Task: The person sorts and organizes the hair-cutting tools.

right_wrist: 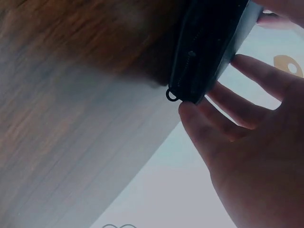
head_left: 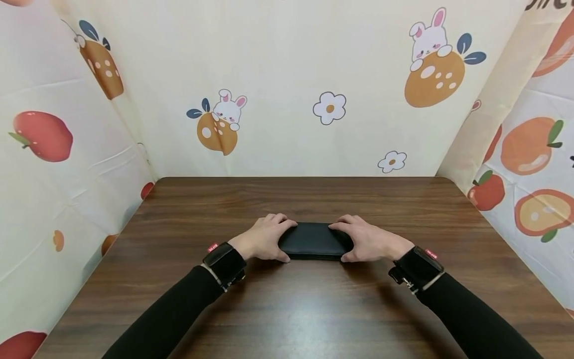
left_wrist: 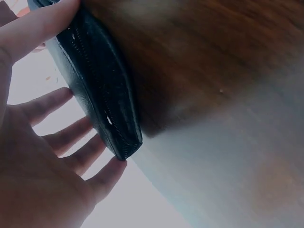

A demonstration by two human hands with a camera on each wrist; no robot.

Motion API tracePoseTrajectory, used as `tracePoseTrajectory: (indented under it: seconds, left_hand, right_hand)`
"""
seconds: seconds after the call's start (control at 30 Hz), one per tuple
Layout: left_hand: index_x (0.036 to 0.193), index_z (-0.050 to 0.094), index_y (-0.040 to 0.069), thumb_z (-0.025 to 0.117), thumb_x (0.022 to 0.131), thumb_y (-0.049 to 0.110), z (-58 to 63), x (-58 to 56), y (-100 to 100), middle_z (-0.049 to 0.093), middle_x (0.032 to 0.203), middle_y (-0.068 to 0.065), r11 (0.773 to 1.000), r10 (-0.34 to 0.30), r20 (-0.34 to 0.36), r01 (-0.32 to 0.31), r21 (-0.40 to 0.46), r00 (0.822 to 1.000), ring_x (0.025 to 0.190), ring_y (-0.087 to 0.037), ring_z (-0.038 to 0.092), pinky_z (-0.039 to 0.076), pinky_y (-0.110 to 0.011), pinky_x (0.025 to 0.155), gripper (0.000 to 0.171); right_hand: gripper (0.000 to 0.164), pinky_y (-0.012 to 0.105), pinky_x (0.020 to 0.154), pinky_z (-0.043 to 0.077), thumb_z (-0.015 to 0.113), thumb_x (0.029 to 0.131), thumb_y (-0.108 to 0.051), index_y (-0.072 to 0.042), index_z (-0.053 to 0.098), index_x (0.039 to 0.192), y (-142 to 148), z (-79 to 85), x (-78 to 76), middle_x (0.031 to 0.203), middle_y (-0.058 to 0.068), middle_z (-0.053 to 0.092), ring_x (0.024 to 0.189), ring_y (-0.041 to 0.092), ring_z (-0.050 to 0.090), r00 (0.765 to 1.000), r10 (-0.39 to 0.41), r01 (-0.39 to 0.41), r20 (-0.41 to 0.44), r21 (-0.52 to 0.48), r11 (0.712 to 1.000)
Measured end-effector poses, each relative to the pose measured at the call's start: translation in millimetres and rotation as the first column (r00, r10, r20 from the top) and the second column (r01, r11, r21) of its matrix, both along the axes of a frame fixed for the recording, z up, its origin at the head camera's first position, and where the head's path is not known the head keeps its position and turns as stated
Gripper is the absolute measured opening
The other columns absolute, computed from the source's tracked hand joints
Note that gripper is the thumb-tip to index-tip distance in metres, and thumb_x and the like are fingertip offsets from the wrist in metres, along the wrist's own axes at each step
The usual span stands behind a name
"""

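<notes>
A flat black leather-like zip wallet (head_left: pixel 315 241) lies lengthwise across the middle of the table. My left hand (head_left: pixel 268 238) grips its left end, thumb at the near edge and fingers along the far side. At the opposite end my right hand (head_left: pixel 367 240) holds it in the same way. In the left wrist view a zipper runs along the side of the wallet (left_wrist: pixel 102 90), and my fingertips touch its edge. The right wrist view shows a small dark ring (right_wrist: pixel 172 94) at the wallet's corner, close to my fingers.
Dark brown wood grain covers the table (head_left: pixel 305 304). A pale curtain (head_left: pixel 278 60) printed with rabbits, fruit and flowers stands behind the table, with more printed cloth along its left and right sides. Each wrist carries a black strapped device (head_left: pixel 225 264).
</notes>
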State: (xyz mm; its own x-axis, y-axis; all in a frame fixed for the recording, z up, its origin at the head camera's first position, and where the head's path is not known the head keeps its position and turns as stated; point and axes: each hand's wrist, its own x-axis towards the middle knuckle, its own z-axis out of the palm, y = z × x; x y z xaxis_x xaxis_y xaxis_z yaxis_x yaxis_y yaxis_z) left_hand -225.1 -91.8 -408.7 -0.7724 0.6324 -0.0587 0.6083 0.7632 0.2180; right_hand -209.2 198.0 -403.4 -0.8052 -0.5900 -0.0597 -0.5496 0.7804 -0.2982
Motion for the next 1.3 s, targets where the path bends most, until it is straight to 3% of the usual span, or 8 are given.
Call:
tracePoseTrajectory:
  seconds: [0.23,0.37,0.5,0.63,0.8,1.1,1.3]
  left_hand:
    - [0.145,0.04,0.021,0.073,0.075,0.05,-3.1,2.1,6,0.043,0.138,-0.004,0.998,-0.02,-0.086,0.014,-0.069,0.996,0.127,-0.027,0.039,0.031,-0.052,0.1,0.082]
    - [0.145,0.04,0.022,0.071,0.075,0.053,-3.4,2.2,9,0.044,0.138,-0.004,0.995,-0.012,-0.096,0.002,-0.1,0.995,0.125,-0.027,0.041,0.034,-0.052,0.098,0.082]
    - [0.144,0.041,0.023,0.072,0.075,0.053,-2.5,0.1,10,0.045,0.138,-0.003,0.992,-0.003,-0.097,-0.009,-0.123,0.995,0.124,-0.027,0.043,0.036,-0.051,0.098,0.082]
    - [0.144,0.042,0.023,0.072,0.074,0.054,-2.4,-1.7,10,0.045,0.139,-0.002,0.992,0.005,-0.084,-0.015,-0.125,0.996,0.124,-0.027,0.043,0.036,-0.051,0.099,0.082]
    - [0.144,0.042,0.023,0.072,0.074,0.053,-2.1,-2.5,10,0.045,0.14,-0.002,0.994,0.003,-0.076,-0.011,-0.109,0.997,0.124,-0.027,0.043,0.035,-0.05,0.1,0.081]
    - [0.143,0.044,0.023,0.074,0.073,0.053,1.2,-4.0,11,0.045,0.14,-0.002,0.995,0.001,-0.054,-0.007,-0.101,0.999,0.123,-0.027,0.045,0.038,-0.047,0.098,0.082]
    - [0.143,0.043,0.023,0.075,0.073,0.053,2.1,-4.7,12,0.045,0.141,-0.003,0.993,0.01,-0.049,-0.016,-0.114,0.999,0.123,-0.028,0.045,0.038,-0.047,0.098,0.082]
  right_hand:
    - [0.073,0.046,0.094,0.042,0.077,0.075,-0.025,-0.011,0.046,0.139,0,-3.1,0.6,0.14,0.013,0.039,0.126,0.031,0.037,0.999,0.026,-0.026,-0.041,0.002,1.0]
    - [0.079,0.046,0.097,0.039,0.077,0.077,-0.032,-0.013,0.041,0.144,7,-4.5,-2.6,0.143,0.01,0.036,0.128,0.028,0.037,0.998,0.005,0.0,0.055,-0.077,0.997]
    - [0.078,0.047,0.101,0.038,0.075,0.08,-0.037,-0.011,0.039,0.145,23,-7.0,-10.2,0.143,0.008,0.039,0.128,0.028,0.043,0.983,-0.029,0.068,0.184,-0.206,0.976]
    - [0.055,0.048,0.098,0.041,0.066,0.09,-0.025,-0.005,0.047,0.138,39,-12.3,-18.9,0.136,0.012,0.05,0.122,0.031,0.05,0.975,-0.067,0.127,0.212,-0.28,0.951]
    - [0.03,0.042,0.085,0.048,0.061,0.09,-0.006,-0.003,0.063,0.12,45,-17.7,-27.1,0.112,0.008,0.064,0.101,0.023,0.06,0.985,-0.135,0.159,0.106,-0.276,0.948]
    - [0.012,0.033,0.066,0.048,0.067,0.084,-0.006,-0.004,0.071,0.095,28,-19.2,-33.6,0.085,0.004,0.064,0.072,0.014,0.055,0.981,-0.168,0.15,-0.101,-0.159,0.976]
    - [0.014,0.028,0.056,0.042,0.064,0.084,-0.002,-0.01,0.071,0.076,24,-14.7,-34.1,0.067,-0.003,0.059,0.057,0.011,0.049,0.977,-0.182,0.167,-0.112,-0.129,0.978]
